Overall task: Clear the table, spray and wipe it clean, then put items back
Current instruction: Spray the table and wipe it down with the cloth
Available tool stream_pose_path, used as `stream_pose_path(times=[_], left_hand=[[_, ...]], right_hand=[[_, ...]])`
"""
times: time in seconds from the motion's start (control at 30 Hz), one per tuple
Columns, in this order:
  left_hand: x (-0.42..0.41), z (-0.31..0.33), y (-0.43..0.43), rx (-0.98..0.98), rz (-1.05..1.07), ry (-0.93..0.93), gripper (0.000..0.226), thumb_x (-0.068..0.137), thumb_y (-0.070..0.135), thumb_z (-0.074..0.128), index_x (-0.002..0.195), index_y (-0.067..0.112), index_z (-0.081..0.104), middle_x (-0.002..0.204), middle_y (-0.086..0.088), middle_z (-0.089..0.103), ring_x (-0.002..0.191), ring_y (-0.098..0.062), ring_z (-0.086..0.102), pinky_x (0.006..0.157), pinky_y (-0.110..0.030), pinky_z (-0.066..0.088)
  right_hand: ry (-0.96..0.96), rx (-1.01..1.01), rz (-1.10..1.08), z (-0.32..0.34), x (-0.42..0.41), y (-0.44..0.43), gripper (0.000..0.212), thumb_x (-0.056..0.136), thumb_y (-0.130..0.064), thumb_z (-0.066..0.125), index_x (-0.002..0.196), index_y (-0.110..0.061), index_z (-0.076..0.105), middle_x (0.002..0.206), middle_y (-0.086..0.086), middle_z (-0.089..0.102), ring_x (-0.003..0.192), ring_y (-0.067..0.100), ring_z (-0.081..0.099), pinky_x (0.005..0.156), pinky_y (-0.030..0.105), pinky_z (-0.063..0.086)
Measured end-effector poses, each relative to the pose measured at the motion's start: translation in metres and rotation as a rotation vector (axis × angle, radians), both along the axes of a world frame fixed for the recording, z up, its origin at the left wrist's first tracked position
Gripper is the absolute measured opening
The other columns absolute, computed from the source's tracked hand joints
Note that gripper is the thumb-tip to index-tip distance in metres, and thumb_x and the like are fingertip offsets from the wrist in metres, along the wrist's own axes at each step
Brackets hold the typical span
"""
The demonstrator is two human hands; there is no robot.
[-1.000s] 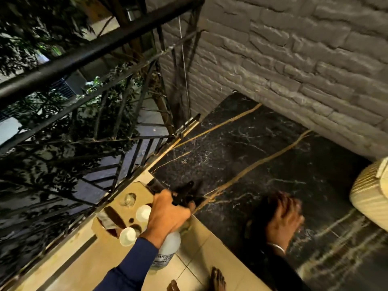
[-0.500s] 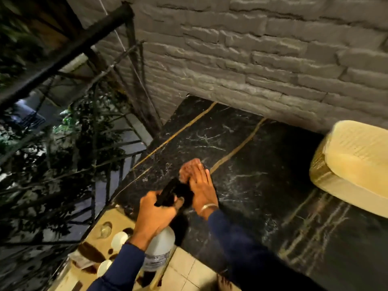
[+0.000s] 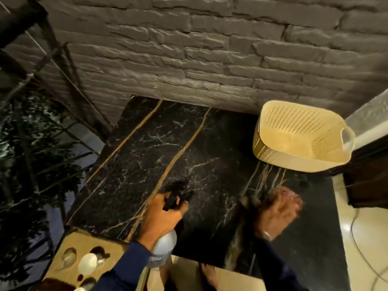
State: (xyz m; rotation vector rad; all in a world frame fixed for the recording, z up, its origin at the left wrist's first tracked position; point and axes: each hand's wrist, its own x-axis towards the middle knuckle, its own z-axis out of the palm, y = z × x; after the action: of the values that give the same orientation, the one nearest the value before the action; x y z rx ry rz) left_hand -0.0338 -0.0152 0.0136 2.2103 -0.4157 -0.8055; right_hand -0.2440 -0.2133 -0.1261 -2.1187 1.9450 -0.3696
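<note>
A black marble table [image 3: 157, 143] with gold veins stands against a grey stone wall. My left hand [image 3: 161, 215] grips a spray bottle [image 3: 162, 246] with a pale body and a black trigger head, held over the table's near edge and pointing across the top. My right hand [image 3: 277, 208] lies low on the table's near right part and is blurred by motion. Something dark smears around its fingers, and I cannot make out whether it is a cloth. A cream perforated plastic basket [image 3: 294, 122] sits on the table's far right corner.
A tan tray [image 3: 84, 242] holding a white cup [image 3: 88, 261] and glassware lies on the floor at the lower left. A black metal railing [image 3: 52, 59] runs along the left. A dark cabinet [image 3: 369, 175] and a floor cable [image 3: 357, 238] are at right.
My view has swung right, bringing the whole basket into sight. My right hand has slid from beside the spray nozzle to the table's near right. The left hand has kept hold of the bottle.
</note>
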Motion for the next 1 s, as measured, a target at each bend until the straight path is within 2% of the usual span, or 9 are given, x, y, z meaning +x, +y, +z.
stream_pose_path(times=[0.17, 0.27, 0.4, 0.5, 0.63, 0.77, 0.83, 0.9, 1.0], left_hand=[[0.031, 0.003, 0.020, 0.036, -0.031, -0.110, 0.014, 0.079, 0.019, 0.079, 0.068, 0.016, 0.070, 0.066, 0.005, 0.071, 0.068, -0.001, 0.062, 0.069, -0.031, 0.050], [0.052, 0.004, 0.041, 0.075, -0.044, -0.146, 0.015, 0.078, 0.014, 0.080, 0.068, 0.017, 0.070, 0.066, 0.005, 0.069, 0.067, -0.001, 0.058, 0.070, -0.031, 0.049], [0.064, 0.001, 0.061, 0.064, -0.138, -0.122, 0.028, 0.081, 0.009, 0.077, 0.070, 0.032, 0.064, 0.070, 0.016, 0.062, 0.077, -0.009, 0.062, 0.074, -0.024, 0.050], [0.057, 0.000, 0.068, 0.058, -0.266, -0.106, 0.010, 0.083, 0.012, 0.076, 0.076, 0.016, 0.070, 0.071, 0.010, 0.065, 0.068, 0.002, 0.062, 0.066, -0.018, 0.045], [0.036, -0.015, 0.069, -0.016, -0.363, -0.065, 0.017, 0.081, 0.009, 0.077, 0.068, 0.011, 0.067, 0.066, -0.004, 0.069, 0.072, -0.002, 0.065, 0.068, -0.018, 0.048], [0.013, -0.032, 0.067, -0.060, -0.461, -0.029, 0.031, 0.080, 0.027, 0.076, 0.058, 0.022, 0.056, 0.053, 0.006, 0.057, 0.057, -0.010, 0.062, 0.059, -0.030, 0.048], [0.010, -0.034, 0.067, -0.079, -0.485, -0.012, 0.030, 0.077, 0.043, 0.070, 0.058, 0.025, 0.054, 0.053, 0.007, 0.055, 0.060, -0.014, 0.062, 0.061, -0.035, 0.051], [0.015, -0.031, 0.070, -0.108, -0.451, -0.027, 0.031, 0.080, 0.037, 0.071, 0.057, 0.026, 0.053, 0.053, 0.006, 0.055, 0.059, -0.014, 0.062, 0.062, -0.038, 0.052], [0.026, -0.025, 0.078, -0.119, -0.402, -0.080, 0.029, 0.082, 0.029, 0.074, 0.060, 0.022, 0.057, 0.058, 0.001, 0.061, 0.061, -0.014, 0.065, 0.062, -0.037, 0.053]], right_hand=[[-0.204, 0.083, 0.699, -0.011, 0.155, 0.113, 0.054, 0.091, -0.029, 0.046, 0.144, -0.019, 0.046, 0.157, 0.007, 0.032, 0.149, 0.025, 0.019, 0.118, 0.048, 0.023], [-0.295, 0.209, 0.881, -0.013, 0.220, 0.177, 0.054, 0.096, -0.037, 0.046, 0.147, -0.021, 0.039, 0.157, -0.001, 0.031, 0.149, 0.014, 0.018, 0.123, 0.037, 0.015], [-0.221, 0.141, 1.072, -0.021, 0.209, 0.210, 0.058, 0.098, -0.033, 0.045, 0.151, -0.013, 0.030, 0.160, 0.010, 0.023, 0.152, 0.022, 0.008, 0.123, 0.042, 0.013], [-0.277, 0.044, 0.948, -0.018, 0.137, 0.179, 0.050, 0.098, -0.020, 0.049, 0.147, -0.021, 0.039, 0.161, 0.005, 0.022, 0.151, 0.021, 0.011, 0.123, 0.042, 0.014], [-0.193, -0.021, 0.418, -0.005, -0.023, 0.109, 0.050, 0.101, -0.026, 0.045, 0.146, -0.043, 0.032, 0.158, -0.015, 0.026, 0.146, 0.008, 0.024, 0.119, 0.028, 0.025], [-0.011, -0.045, -0.033, -0.005, -0.148, 0.066, 0.045, 0.100, -0.023, 0.049, 0.144, -0.022, 0.039, 0.156, 0.007, 0.023, 0.144, 0.035, 0.023, 0.115, 0.055, 0.029], [0.032, 0.016, -0.206, -0.015, -0.151, 0.069, 0.051, 0.096, -0.021, 0.056, 0.144, -0.018, 0.038, 0.157, 0.011, 0.020, 0.145, 0.040, 0.020, 0.114, 0.059, 0.026], [0.064, 0.045, -0.281, -0.023, -0.114, 0.089, 0.058, 0.092, -0.020, 0.060, 0.145, -0.013, 0.037, 0.157, 0.022, 0.020, 0.146, 0.042, 0.014, 0.118, 0.058, 0.019], [-0.077, 0.017, -0.067, -0.021, -0.021, 0.156, 0.057, 0.092, -0.026, 0.046, 0.147, -0.014, 0.037, 0.158, 0.019, 0.022, 0.148, 0.038, 0.015, 0.120, 0.055, 0.017]])
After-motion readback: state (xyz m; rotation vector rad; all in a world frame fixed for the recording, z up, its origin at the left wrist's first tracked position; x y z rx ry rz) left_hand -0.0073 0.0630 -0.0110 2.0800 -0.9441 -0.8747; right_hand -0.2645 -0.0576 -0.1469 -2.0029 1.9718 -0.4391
